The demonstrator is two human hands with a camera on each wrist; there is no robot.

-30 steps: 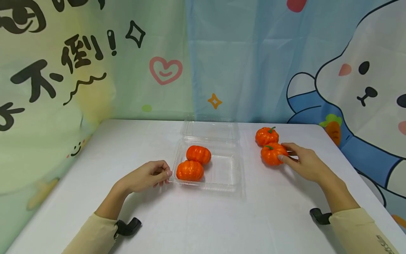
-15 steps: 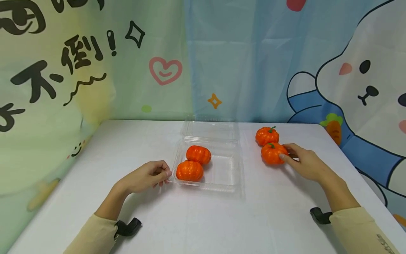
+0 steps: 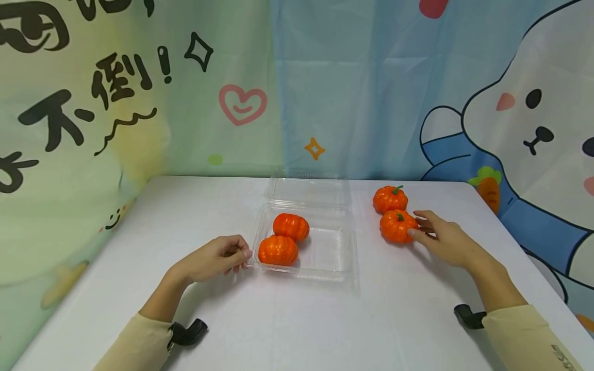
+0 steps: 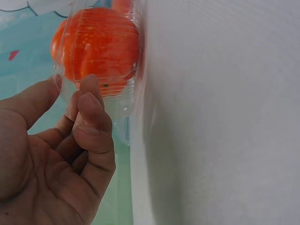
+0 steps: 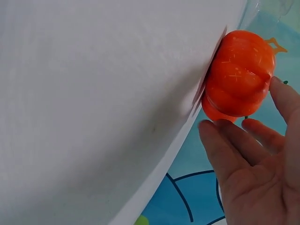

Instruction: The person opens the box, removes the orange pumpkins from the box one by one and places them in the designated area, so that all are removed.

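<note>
Two orange toy pumpkins, one at the back and one at the front, lie in the left half of a clear plastic clamshell box with its lid raised. My left hand pinches the box's front left rim between thumb and fingers. On the right, a pumpkin with a green stem stands against another behind it. Beside the nearer one is my right hand, its thumb at the pumpkin's side. In the right wrist view the other fingers reach loosely just below that pumpkin.
Everything stands on a white-covered table. A printed cloth backdrop hangs right behind its far edge. The raised lid leans toward that backdrop. Black straps with mounts sit at both wrists.
The nearer right-hand pumpkin has shifted slightly left and its stem has turned. The right fingers stand a little farther from it. My left hand and the box have kept their place.
</note>
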